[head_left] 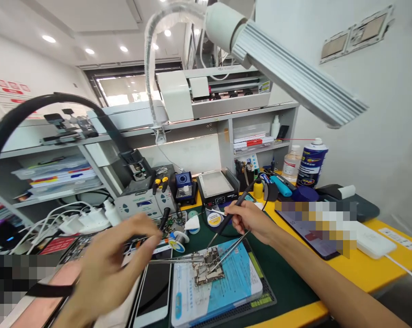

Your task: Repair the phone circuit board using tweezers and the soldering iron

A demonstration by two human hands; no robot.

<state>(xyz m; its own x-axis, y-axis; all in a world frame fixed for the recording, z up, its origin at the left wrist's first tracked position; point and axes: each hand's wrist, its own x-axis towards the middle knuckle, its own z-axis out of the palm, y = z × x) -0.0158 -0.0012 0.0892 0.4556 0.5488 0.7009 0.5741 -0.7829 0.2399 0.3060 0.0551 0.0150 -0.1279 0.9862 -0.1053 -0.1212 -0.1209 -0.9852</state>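
Observation:
My left hand (113, 269), somewhat blurred, is closed at the left front, and a pair of tweezers (171, 261) reaches out from beneath its thumb. Their tips meet the left side of a small circuit board (209, 275). In my right hand (251, 218) is a soldering iron (228, 224) with a dark handle, its thin tip pointing down just above the board. A second pair of tweezers (230, 250) slants from the same hand onto the board. Under the board lies a blue-and-white box (235, 287), resting on a dark mat. My fingers partly hide both grips.
A white phone (154, 291) lies left of the box. Behind are a solder spool (178, 241), a grey soldering station (144, 205) and a hot plate (217, 184). A spray can (311, 164) stands back right. A lamp (294, 68) hangs overhead; a white charger (374, 241) lies right.

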